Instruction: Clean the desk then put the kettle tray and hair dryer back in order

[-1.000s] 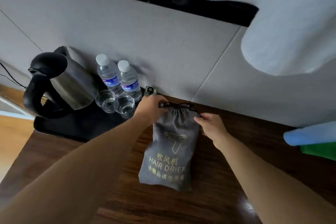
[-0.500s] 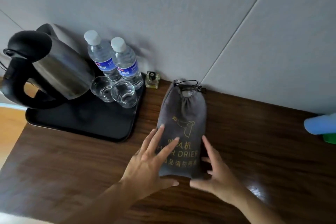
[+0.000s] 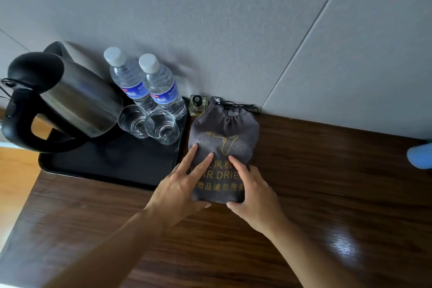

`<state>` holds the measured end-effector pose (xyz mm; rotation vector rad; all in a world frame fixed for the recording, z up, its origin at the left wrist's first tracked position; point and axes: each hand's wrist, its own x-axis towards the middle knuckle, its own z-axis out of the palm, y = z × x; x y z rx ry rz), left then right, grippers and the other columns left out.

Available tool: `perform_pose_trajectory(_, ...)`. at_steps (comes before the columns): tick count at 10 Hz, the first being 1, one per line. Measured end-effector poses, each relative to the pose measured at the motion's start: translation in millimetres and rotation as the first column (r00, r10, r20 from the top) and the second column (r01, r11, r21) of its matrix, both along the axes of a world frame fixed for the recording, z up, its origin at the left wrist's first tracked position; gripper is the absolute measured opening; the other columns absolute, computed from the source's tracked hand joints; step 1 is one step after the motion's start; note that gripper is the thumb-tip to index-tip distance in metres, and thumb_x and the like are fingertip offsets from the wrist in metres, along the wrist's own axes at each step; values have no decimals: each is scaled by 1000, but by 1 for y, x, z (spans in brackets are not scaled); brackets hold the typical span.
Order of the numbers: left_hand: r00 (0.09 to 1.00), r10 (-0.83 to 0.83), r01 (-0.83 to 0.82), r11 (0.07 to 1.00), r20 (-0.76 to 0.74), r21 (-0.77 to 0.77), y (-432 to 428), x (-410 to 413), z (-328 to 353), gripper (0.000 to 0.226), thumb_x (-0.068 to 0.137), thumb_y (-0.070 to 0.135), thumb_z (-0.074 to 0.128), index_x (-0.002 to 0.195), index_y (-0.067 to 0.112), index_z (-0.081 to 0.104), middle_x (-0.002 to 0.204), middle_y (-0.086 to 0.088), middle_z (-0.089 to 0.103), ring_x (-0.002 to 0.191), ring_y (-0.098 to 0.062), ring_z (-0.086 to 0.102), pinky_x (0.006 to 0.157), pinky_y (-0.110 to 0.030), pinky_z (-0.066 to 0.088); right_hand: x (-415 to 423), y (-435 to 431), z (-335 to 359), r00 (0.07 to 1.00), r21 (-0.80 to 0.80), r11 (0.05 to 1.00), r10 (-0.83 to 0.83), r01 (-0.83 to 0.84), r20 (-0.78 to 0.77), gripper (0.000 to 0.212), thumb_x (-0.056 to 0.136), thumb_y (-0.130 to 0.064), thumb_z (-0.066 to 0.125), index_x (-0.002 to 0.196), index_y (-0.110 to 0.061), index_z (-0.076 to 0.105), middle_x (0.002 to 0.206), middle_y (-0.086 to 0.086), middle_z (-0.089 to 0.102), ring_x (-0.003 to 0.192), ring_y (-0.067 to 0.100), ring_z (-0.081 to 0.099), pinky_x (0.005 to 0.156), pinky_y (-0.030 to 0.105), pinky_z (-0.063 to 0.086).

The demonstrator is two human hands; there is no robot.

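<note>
Since hovering 0.5 s ago, left hand [image 3: 180,184] & right hand [image 3: 254,196] press hair dryer bag [image 3: 224,128] w/ straight fingers, no grasp; it's now just right of tray [image 3: 112,163], prob. placed.

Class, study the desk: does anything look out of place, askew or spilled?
Nothing is spilled or damaged. The hair dryer bag lies roughly straight beside the tray, with the left hand and right hand resting on it. Only its black drawstring trails loose along the wall.
</note>
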<state>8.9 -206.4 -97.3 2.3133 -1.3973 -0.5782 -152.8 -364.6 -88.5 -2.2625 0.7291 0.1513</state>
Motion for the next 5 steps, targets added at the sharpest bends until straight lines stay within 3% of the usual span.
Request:
perform_pose_trajectory(3,999,-49,49,999,-6,-21,10,3,-2,117,62,40,90,157,38,21,168,0,3,137,-25,49,96,-36,56,-7,15,-5,997,50,996,-78,79,-12,98,75,-45,76,148,-57,12,131,-14,37,115,12,55,85,32,58)
perform_pose_trajectory(4,999,-35,35,999,2,-7,12,0,7,123,61,49,88,157,44,11,168,2,-1,146,-23,34,100,-39,54,-8,21,10,998,60,996,-58,60,-36,103,74,-47,76,150,-57,7,142,-11,34,126,15,50,92,36,56)
perform_pose_trajectory(5,999,-17,14,998,41,69,13,-7,26,121,65,63,80,157,43,4,168,2,-4,153,-23,16,113,-47,42,-18,18,36,988,13,998,-56,59,-141,109,75,-52,77,154,-52,2,162,-6,17,145,20,29,105,46,48)
